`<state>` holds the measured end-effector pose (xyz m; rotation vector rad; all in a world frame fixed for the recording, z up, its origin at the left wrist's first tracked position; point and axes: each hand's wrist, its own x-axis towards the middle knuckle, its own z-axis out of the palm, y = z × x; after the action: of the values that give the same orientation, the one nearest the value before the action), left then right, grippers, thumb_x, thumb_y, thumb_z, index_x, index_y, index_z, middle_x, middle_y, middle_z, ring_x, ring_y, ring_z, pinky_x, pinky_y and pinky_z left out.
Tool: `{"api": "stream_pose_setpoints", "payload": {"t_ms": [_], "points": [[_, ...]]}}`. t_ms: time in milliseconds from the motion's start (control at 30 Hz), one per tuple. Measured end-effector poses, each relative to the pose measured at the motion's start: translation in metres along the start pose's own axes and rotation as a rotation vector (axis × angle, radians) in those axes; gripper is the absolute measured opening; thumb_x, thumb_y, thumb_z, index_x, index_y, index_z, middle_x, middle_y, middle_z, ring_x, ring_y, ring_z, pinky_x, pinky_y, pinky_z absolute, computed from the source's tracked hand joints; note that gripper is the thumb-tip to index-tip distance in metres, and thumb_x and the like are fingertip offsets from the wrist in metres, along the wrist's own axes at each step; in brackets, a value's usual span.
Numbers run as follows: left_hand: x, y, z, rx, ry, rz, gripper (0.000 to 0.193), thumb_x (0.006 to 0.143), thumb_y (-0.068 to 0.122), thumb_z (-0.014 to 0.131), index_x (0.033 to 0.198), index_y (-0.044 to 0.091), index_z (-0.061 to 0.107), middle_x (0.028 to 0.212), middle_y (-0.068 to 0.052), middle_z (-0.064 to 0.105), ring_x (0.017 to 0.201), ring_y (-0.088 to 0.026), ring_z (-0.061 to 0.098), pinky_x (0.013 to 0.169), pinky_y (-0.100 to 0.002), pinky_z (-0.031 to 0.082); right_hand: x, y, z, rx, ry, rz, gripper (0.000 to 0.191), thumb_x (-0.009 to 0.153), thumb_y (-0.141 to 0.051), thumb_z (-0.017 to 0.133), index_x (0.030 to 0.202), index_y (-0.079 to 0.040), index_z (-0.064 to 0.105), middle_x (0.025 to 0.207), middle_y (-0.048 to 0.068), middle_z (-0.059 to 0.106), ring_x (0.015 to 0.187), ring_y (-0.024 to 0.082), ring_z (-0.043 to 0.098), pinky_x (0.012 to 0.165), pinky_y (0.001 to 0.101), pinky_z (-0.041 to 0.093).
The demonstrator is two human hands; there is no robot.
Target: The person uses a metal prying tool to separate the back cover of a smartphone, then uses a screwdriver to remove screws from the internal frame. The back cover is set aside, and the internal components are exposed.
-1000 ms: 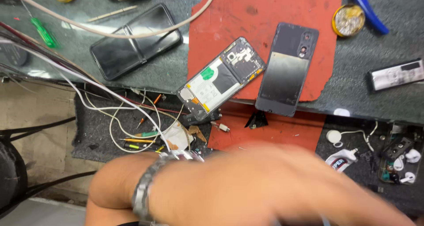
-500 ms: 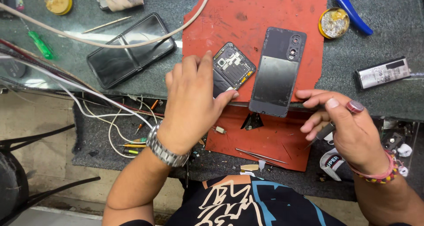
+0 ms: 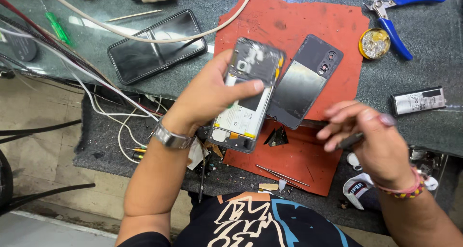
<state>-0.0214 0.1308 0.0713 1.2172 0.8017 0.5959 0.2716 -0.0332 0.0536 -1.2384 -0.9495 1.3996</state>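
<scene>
Near the bench's far left edge lies a green-handled screwdriver point(image 3: 58, 27), and a bundle of wires point(image 3: 103, 90) runs from there down over the near edge. To its right a dark phone point(image 3: 156, 45) lies flat on the grey bench point(image 3: 424, 131), screen up, with a pale cable point(image 3: 159, 38) curving across its top.

The left hand point(image 3: 205, 97), a metal watch point(image 3: 171, 138) on its wrist, is closed on the opened phone point(image 3: 246, 95): the thumb lies across its exposed inside and the fingers wrap behind its left side. The phone is lifted off the surface and tilted, its lower end above the near left corner of the red mat point(image 3: 299, 25), its upper end blurred.

Just right of it, on the mat, lies a dark back cover point(image 3: 304, 83) with camera holes at its top, partly overlapped by the held phone. Thin tweezers point(image 3: 282, 175) lie near the mat's near edge.

The right hand point(image 3: 378, 141), a beaded band on its wrist, hovers over the mat's near right corner, its fingers pinched on a slim dark tool point(image 3: 349, 141); the hand is blurred. Toward the bench's far right corner sit a round tin point(image 3: 374, 43) and blue-handled pliers point(image 3: 400, 20); a loose battery point(image 3: 418, 101) lies near the right edge.
</scene>
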Motion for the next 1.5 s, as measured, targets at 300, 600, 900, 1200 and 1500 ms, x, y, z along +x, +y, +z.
{"api": "stream_pose_setpoints", "payload": {"t_ms": [300, 600, 900, 1200, 1500], "points": [[0.023, -0.031, 0.008, -0.983, -0.266, -0.179, 0.041, 0.098, 0.017, 0.059, 0.131, -0.007, 0.056, 0.13, -0.021, 0.064, 0.127, -0.04, 0.067, 0.105, -0.057, 0.06, 0.054, -0.029, -0.06, 0.361, -0.157, -0.004, 0.03, 0.119, -0.012, 0.058, 0.097, 0.008, 0.065, 0.077, 0.019, 0.065, 0.064, 0.022, 0.064, 0.058, 0.0305, 0.055], [0.017, -0.042, 0.016, -0.98, -0.361, -0.027, 0.087, 0.105, 0.067, 0.039, 0.17, 0.013, 0.018, 0.117, -0.013, 0.054, 0.095, -0.025, 0.065, 0.076, -0.048, 0.062, 0.098, -0.086, -0.008, -0.432, -0.152, -0.195, 0.017, 0.088, -0.003, 0.072, 0.105, 0.003, 0.07, 0.098, 0.018, 0.072, 0.088, 0.021, 0.074, 0.076, 0.0295, 0.062], [0.021, -0.034, 0.024, -0.806, -0.325, -0.041, 0.087, 0.106, 0.065, 0.043, 0.171, 0.013, 0.02, 0.113, -0.01, 0.054, 0.09, -0.018, 0.061, 0.072, -0.04, 0.061, 0.112, -0.111, 0.032, -1.008, -0.266, -0.489, 0.021, 0.08, -0.009, 0.084, 0.098, 0.001, 0.077, 0.074, 0.006, 0.071, 0.059, 0.01, 0.065, 0.051, 0.0234, 0.047], [0.015, -0.03, 0.03, -0.664, -0.241, -0.079, 0.087, 0.102, 0.068, 0.044, 0.166, 0.011, 0.024, 0.111, -0.006, 0.05, 0.085, -0.016, 0.06, 0.067, -0.039, 0.062, 0.105, -0.104, 0.042, -1.05, -0.332, -0.715, 0.02, 0.079, -0.013, 0.086, 0.093, -0.002, 0.077, 0.062, 0.006, 0.062, 0.05, 0.014, 0.058, 0.045, 0.0305, 0.038], [0.011, -0.021, 0.033, -0.622, -0.197, -0.075, 0.088, 0.101, 0.068, 0.041, 0.165, 0.01, 0.024, 0.11, -0.007, 0.049, 0.082, -0.016, 0.06, 0.066, -0.037, 0.061, 0.103, -0.107, 0.046, -1.091, -0.331, -0.761, 0.019, 0.079, -0.013, 0.086, 0.092, -0.003, 0.077, 0.061, 0.005, 0.061, 0.05, 0.015, 0.059, 0.044, 0.032, 0.039]]}}
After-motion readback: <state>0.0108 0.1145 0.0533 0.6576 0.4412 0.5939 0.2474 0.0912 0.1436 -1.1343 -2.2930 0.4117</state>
